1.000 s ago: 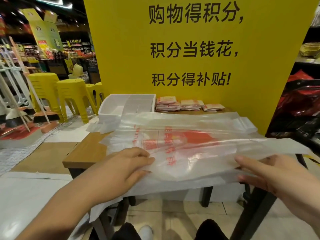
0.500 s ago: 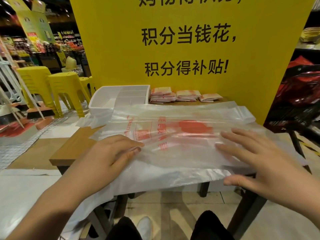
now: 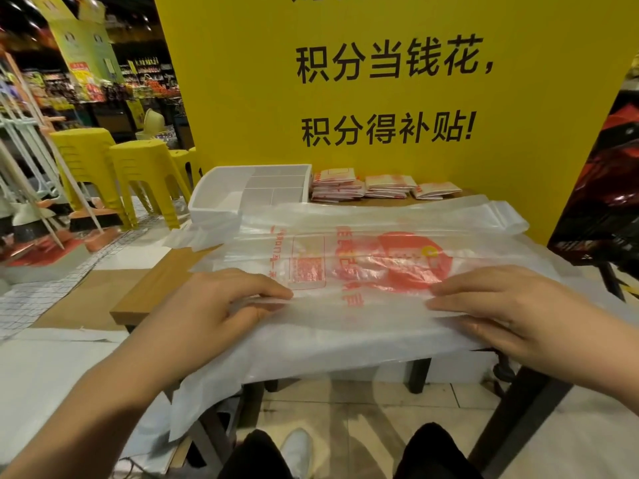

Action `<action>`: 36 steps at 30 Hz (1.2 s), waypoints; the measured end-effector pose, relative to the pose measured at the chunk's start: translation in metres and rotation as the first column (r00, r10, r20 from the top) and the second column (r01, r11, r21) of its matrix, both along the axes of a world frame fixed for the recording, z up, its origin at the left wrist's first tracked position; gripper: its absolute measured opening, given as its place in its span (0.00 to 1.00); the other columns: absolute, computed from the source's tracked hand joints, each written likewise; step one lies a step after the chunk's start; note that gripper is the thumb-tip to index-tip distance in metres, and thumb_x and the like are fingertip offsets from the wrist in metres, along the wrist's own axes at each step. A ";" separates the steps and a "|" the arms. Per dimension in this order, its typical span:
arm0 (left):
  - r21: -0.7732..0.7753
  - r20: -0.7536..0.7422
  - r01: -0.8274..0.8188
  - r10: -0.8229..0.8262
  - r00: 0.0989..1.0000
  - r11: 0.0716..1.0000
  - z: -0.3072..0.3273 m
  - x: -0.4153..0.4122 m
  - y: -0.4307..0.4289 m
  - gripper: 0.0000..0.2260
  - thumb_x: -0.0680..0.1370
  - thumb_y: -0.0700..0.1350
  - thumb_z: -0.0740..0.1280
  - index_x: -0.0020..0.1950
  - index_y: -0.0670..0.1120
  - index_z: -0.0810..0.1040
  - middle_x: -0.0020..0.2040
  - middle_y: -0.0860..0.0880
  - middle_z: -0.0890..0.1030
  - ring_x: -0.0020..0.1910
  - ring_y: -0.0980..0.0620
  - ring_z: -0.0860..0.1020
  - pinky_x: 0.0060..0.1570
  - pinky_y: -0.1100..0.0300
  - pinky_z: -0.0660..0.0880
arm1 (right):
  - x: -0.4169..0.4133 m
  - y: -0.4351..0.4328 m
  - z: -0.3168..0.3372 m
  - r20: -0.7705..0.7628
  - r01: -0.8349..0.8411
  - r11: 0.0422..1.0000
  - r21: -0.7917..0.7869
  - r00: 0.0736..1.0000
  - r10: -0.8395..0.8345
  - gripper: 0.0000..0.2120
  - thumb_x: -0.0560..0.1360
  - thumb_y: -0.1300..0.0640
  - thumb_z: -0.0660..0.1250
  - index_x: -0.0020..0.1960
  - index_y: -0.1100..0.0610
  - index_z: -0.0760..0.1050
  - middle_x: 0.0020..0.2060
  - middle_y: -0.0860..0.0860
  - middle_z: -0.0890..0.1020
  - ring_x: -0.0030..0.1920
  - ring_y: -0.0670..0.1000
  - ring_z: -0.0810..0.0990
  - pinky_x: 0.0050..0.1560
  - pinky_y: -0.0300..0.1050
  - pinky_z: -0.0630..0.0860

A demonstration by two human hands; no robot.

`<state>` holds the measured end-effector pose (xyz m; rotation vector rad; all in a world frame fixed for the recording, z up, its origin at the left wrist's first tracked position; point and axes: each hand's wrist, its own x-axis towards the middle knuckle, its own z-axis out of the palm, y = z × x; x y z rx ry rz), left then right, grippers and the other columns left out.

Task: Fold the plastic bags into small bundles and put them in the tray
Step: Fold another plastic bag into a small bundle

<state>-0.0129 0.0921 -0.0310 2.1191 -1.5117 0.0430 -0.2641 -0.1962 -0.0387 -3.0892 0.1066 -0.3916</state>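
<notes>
Both hands have left their flat, spread pose of half a second ago and now sit at the near fold of the plastic bag (image 3: 363, 264). Left hand (image 3: 214, 312): fingers (image 3: 273, 288) lie on top of the fold with the thumb tucked beneath, pinching a raised crease. Right hand (image 3: 518, 305): fingers on top, thumb lower at the edge, pinching the same crease farther along.

Between the hands the crease runs as a straight ridge. The bag is clear with red print and spreads across most of the table (image 3: 155, 288), on top of more clear plastic. Its near part hangs over the front edge, and its handles lie at the far right.

Behind the bag a white tray (image 3: 221, 198) with dividers stands at the far left of the table. Just beside it, to the right, are three low stacks of folded bundles (image 3: 366, 186) against a yellow board (image 3: 242, 98) with black lettering. Yellow stools (image 3: 145, 167) stand off to the left on the shop floor.
</notes>
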 end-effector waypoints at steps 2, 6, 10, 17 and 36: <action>0.006 -0.027 -0.020 0.020 0.999 1.000 0.004 0.004 0.007 0.09 0.78 0.49 0.71 0.54 0.63 0.83 0.52 0.71 0.81 0.53 0.70 0.78 0.55 0.74 0.71 | -0.003 -0.007 0.001 -0.021 -0.003 1.000 0.025 1.000 0.004 0.19 0.81 0.37 0.53 0.66 0.36 0.75 0.63 0.34 0.78 0.61 0.40 0.78 0.57 0.46 0.78; -0.001 -0.112 -0.111 0.110 0.988 0.994 0.011 0.010 0.014 0.09 0.76 0.46 0.71 0.49 0.61 0.85 0.47 0.69 0.82 0.50 0.70 0.78 0.49 0.74 0.73 | -0.004 -0.021 0.009 -0.029 0.006 0.994 0.110 1.000 -0.003 0.21 0.79 0.30 0.54 0.64 0.35 0.76 0.58 0.30 0.79 0.58 0.35 0.78 0.55 0.46 0.80; 0.022 -0.249 -0.163 0.163 0.955 0.986 0.015 0.012 0.017 0.07 0.74 0.56 0.69 0.47 0.59 0.85 0.45 0.63 0.84 0.46 0.65 0.80 0.44 0.64 0.73 | -0.001 -0.028 0.027 -0.014 0.043 0.984 0.170 0.999 -0.041 0.20 0.75 0.25 0.55 0.51 0.35 0.78 0.43 0.32 0.81 0.43 0.36 0.80 0.41 0.45 0.79; -0.029 -0.356 -0.334 0.302 0.884 0.942 0.003 0.018 0.019 0.08 0.70 0.61 0.71 0.48 0.64 0.84 0.52 0.64 0.82 0.52 0.61 0.79 0.57 0.55 0.75 | -0.006 -0.043 0.039 -0.032 0.181 0.946 0.270 0.983 -0.179 0.23 0.64 0.19 0.58 0.48 0.31 0.78 0.46 0.32 0.81 0.48 0.36 0.79 0.47 0.44 0.77; -0.153 -0.140 -0.598 0.582 0.801 0.787 -0.019 0.014 0.006 0.17 0.77 0.59 0.67 0.33 0.50 0.75 0.42 0.56 0.75 0.48 0.47 0.73 0.52 0.45 0.71 | -0.016 -0.119 -0.011 0.169 0.608 0.789 -0.088 0.790 -0.589 0.15 0.75 0.30 0.56 0.36 0.38 0.68 0.20 0.41 0.72 0.29 0.43 0.72 0.57 0.66 0.73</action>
